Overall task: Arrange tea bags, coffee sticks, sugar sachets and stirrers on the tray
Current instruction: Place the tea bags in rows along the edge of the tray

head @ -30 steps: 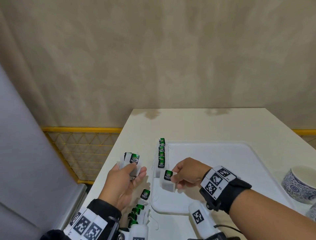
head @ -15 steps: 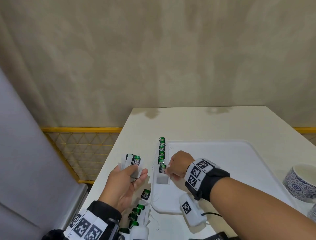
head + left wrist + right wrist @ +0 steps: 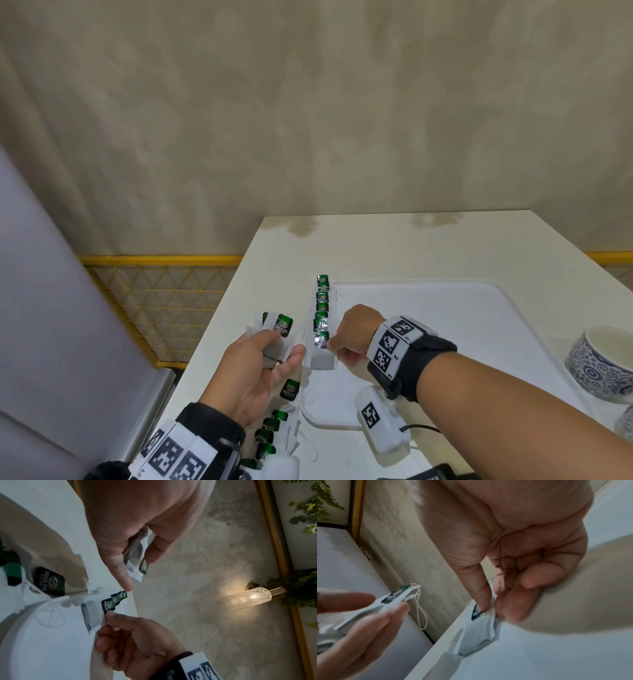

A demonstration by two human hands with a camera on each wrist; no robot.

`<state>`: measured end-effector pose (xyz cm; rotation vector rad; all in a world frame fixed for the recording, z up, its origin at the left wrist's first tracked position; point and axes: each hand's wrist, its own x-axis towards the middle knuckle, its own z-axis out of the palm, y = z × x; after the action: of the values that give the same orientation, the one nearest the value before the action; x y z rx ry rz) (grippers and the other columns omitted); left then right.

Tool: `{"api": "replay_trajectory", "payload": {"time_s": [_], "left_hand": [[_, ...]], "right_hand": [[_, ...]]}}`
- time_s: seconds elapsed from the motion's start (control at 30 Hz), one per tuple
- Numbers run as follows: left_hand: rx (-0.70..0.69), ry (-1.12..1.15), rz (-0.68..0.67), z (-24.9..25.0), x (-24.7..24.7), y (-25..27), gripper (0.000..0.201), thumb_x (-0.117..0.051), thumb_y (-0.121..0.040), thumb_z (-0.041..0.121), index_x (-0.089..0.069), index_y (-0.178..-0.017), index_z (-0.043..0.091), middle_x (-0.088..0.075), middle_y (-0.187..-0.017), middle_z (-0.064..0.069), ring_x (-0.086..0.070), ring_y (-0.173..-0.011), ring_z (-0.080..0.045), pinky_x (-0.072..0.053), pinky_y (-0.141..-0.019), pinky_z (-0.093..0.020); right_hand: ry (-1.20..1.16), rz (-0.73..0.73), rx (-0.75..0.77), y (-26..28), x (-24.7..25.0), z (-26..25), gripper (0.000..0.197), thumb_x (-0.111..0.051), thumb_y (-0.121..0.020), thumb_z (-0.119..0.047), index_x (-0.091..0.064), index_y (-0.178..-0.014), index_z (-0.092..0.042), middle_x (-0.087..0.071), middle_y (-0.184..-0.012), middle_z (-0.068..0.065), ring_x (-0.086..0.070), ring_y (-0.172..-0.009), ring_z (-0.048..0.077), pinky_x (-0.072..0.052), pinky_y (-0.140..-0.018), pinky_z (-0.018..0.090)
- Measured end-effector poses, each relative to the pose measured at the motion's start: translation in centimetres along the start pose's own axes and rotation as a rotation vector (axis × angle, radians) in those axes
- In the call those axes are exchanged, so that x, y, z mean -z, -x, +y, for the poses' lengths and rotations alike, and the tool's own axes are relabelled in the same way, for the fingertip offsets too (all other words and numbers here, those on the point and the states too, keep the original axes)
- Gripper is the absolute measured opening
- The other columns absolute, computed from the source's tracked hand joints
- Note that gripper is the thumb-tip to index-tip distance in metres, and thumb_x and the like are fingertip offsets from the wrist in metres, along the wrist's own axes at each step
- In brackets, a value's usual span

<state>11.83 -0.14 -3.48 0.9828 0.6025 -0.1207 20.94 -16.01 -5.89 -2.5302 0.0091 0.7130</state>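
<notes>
A white tray [image 3: 445,342] lies on the white table. Several green-tagged tea bags in a row [image 3: 322,301] run along its left edge. My right hand [image 3: 330,344] pinches the tag end of the nearest tea bag [image 3: 321,359], which lies flat at the near end of that row; the right wrist view shows thumb and fingers [image 3: 493,608] on this bag [image 3: 476,632]. Left of the tray, my left hand [image 3: 284,349] holds a small bunch of tea bags [image 3: 282,325] above the table. More loose tea bags [image 3: 270,428] lie on the table by my left wrist.
A blue-and-white patterned cup [image 3: 603,366] stands right of the tray, with another vessel [image 3: 625,421] just behind the right arm. The table's left edge drops to a yellow mesh railing [image 3: 154,308] and a grey panel [image 3: 51,325]. A beige wall stands behind.
My right hand has carried its tea bag forward and left and set it down at the near end of the row. The left hand has barely moved.
</notes>
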Motion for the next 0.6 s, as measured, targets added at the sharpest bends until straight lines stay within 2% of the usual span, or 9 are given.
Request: {"api": "replay_trajectory", "payload": {"time_s": [0.07,0.2,0.3,0.37,0.43,0.5,0.53,0.6], "left_hand": [[0.0,-0.004,-0.001,0.0,0.0,0.1,0.01,-0.053,-0.093,0.001,-0.051,-0.1,-0.006,-0.047,-0.095,-0.016,-0.063,-0.097,-0.05,-0.059,-0.065,-0.048],[-0.018,-0.005,-0.009,0.0,0.1,0.3,0.007,-0.052,-0.092,-0.002,-0.05,-0.098,-0.006,-0.046,-0.093,-0.016,-0.064,-0.092,-0.049,-0.059,-0.065,-0.048],[-0.029,-0.008,-0.029,0.0,-0.3,0.8,0.002,-0.048,-0.093,-0.005,-0.048,-0.091,-0.004,-0.049,-0.089,-0.018,-0.063,-0.091,-0.049,-0.059,-0.064,-0.047],[-0.039,-0.033,-0.053,0.0,-0.3,0.9,0.003,-0.045,-0.095,-0.006,-0.048,-0.095,-0.005,-0.053,-0.092,-0.022,-0.065,-0.087,-0.047,-0.06,-0.062,-0.044],[-0.062,-0.06,-0.087,-0.1,-0.2,0.8,0.011,-0.044,-0.096,-0.007,-0.048,-0.105,-0.008,-0.057,-0.1,-0.027,-0.068,-0.084,-0.044,-0.061,-0.059,-0.039],[-0.081,-0.094,-0.129,-0.2,-0.1,0.6,0.02,-0.043,-0.097,-0.005,-0.049,-0.115,-0.009,-0.062,-0.11,-0.029,-0.07,-0.084,-0.039,-0.061,-0.059,-0.033],[-0.09,-0.124,-0.157,-0.3,-0.2,0.6,0.022,-0.043,-0.097,-0.004,-0.05,-0.118,-0.007,-0.065,-0.11,-0.029,-0.071,-0.085,-0.036,-0.061,-0.06,-0.031],[-0.106,-0.185,-0.213,-0.6,-0.5,0.8,0.024,-0.045,-0.098,0.0,-0.052,-0.12,-0.002,-0.069,-0.103,-0.026,-0.071,-0.081,-0.03,-0.06,-0.061,-0.03]], "right_hand": [[-0.071,-0.007,-0.032,0.3,0.1,0.1,0.034,-0.065,-0.077,-0.013,-0.045,-0.049,-0.017,-0.05,-0.047,-0.002,-0.048,-0.043,0.014,-0.035,-0.049,0.017],[-0.125,-0.04,-0.022,0.6,0.0,0.2,0.023,-0.061,-0.068,-0.005,-0.047,-0.054,-0.018,-0.055,-0.069,0.004,-0.05,-0.061,0.018,-0.038,-0.06,0.024],[-0.135,-0.074,-0.003,1.2,0.0,0.1,0.023,-0.058,-0.068,-0.005,-0.046,-0.052,-0.017,-0.052,-0.059,0.003,-0.047,-0.058,0.019,-0.034,-0.059,0.027],[-0.084,-0.013,0.035,1.7,0.3,0.1,0.027,-0.057,-0.078,-0.011,-0.046,-0.054,-0.015,-0.05,-0.054,0.001,-0.046,-0.052,0.018,-0.039,-0.059,0.026],[-0.117,0.043,0.132,2.6,0.8,0.2,0.033,-0.053,-0.091,-0.03,-0.055,-0.064,-0.012,-0.059,-0.061,0.003,-0.053,-0.054,0.017,-0.047,-0.066,0.027],[-0.382,-0.073,0.189,4.3,1.2,-0.1,0.039,-0.053,-0.094,-0.045,-0.063,-0.085,-0.008,-0.068,-0.074,0.004,-0.058,-0.058,0.015,-0.047,-0.061,0.026],[-0.522,-0.149,0.206,5.2,1.4,-0.3,0.039,-0.057,-0.093,-0.046,-0.063,-0.094,-0.007,-0.07,-0.078,0.004,-0.059,-0.058,0.014,-0.045,-0.056,0.024],[-0.665,-0.196,0.24,6.2,1.3,-0.3,0.032,-0.067,-0.089,-0.038,-0.062,-0.097,-0.008,-0.074,-0.082,0.006,-0.058,-0.056,0.013,-0.041,-0.051,0.021]]}}
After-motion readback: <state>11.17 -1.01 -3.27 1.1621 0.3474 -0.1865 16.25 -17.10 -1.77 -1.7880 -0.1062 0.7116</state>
